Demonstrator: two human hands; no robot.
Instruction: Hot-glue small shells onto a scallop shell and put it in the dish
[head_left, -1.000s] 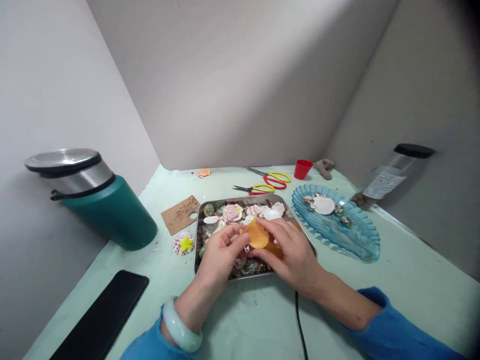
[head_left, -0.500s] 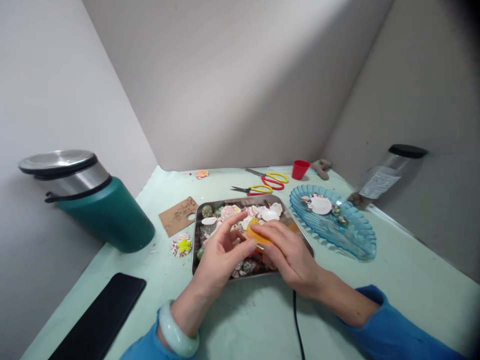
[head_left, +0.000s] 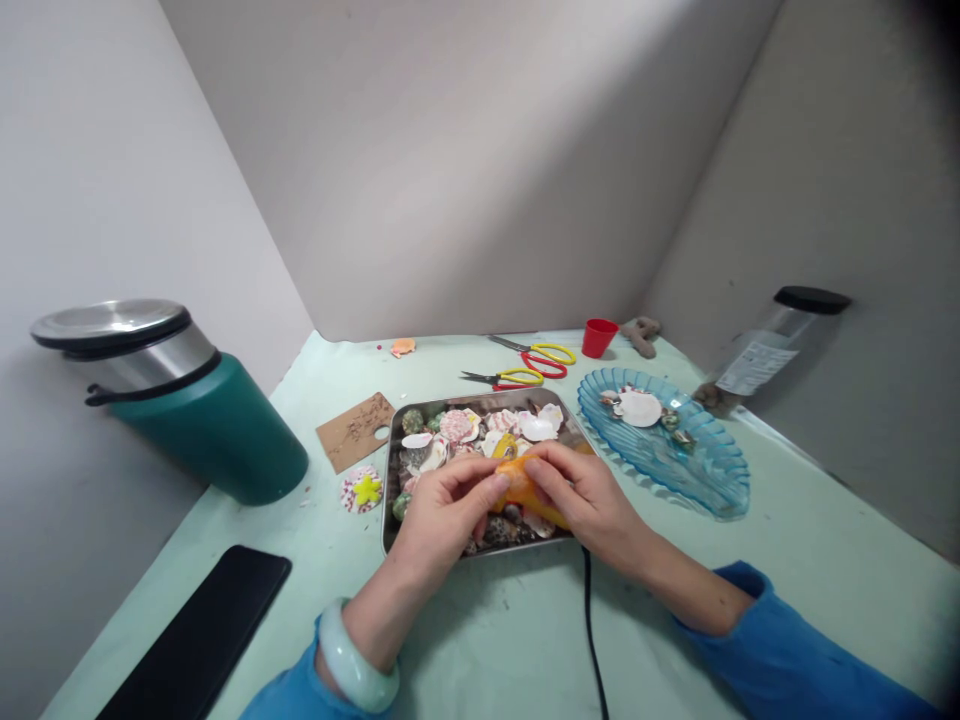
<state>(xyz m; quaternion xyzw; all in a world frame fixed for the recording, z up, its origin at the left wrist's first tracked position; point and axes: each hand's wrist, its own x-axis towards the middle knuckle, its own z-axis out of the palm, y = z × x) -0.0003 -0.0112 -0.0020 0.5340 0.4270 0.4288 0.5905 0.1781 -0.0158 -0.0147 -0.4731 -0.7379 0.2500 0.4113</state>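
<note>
Over a metal tray (head_left: pixel 387 500) of seashells (head_left: pixel 456 426), my two hands meet at a glossy yellow-orange object (head_left: pixel 517 482) whose kind I cannot make out. My left hand (head_left: pixel 450 505) pinches its left side with thumb and fingers. The fingers of my right hand (head_left: pixel 585 495) close on its right side, hiding part of it. More yellow shows below the right fingers. Just beyond the fingertips, a curled yellow piece (head_left: pixel 505 446) lies over the shells. A black cord (head_left: pixel 590 620) runs down from under my right hand; where it joins is hidden.
Scissors with yellow and red handles (head_left: pixel 551 360) lie behind the tray, near a red cup (head_left: pixel 600 338). A blue shell-shaped dish (head_left: pixel 705 480) is right. Left are a green bottle (head_left: pixel 217 430), a brown card (head_left: pixel 349 435), a decorated disc (head_left: pixel 362 490) and a black phone-like slab (head_left: pixel 202 630).
My left fingers, spread before, have folded in against the yellow-orange object. The object has turned, showing more orange between my thumbs, and my right fingers have drawn back a little.
</note>
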